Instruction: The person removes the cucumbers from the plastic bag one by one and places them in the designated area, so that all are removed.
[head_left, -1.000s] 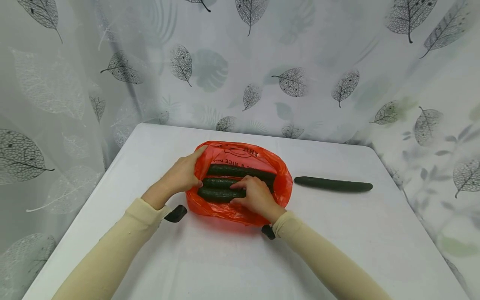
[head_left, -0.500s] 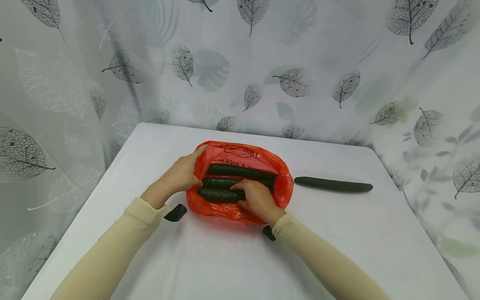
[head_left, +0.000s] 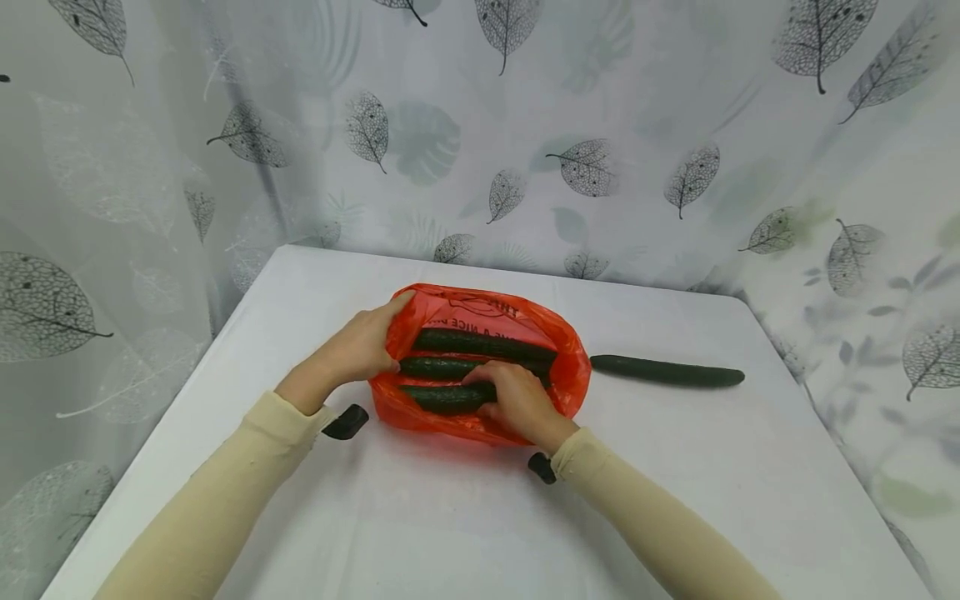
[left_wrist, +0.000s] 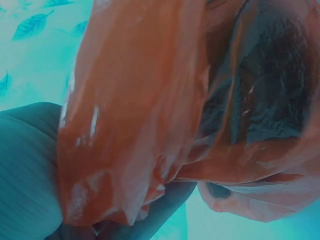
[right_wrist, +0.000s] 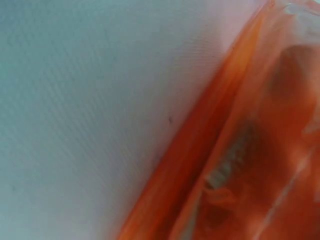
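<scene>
A red plastic bag lies on the table with its mouth spread wide, printed letters showing on the inner back wall. Several dark green cucumbers lie side by side inside it. My left hand grips the bag's left rim; in the left wrist view, orange-looking film covers part of that hand. Reaching into the bag, my right hand holds the front cucumber near its right end, thumb on the near side and fingers across the top. The right wrist view shows mostly the bag's side, and the fingertips are hidden there.
One more cucumber lies on the white table to the right of the bag. Behind the table hangs a leaf-patterned curtain. Small black wrist devices show below both cuffs.
My right hand has shifted slightly right, and its thumb has come against the front cucumber. That cucumber has moved slightly right and toward me. My left hand keeps its grip on the rim.
</scene>
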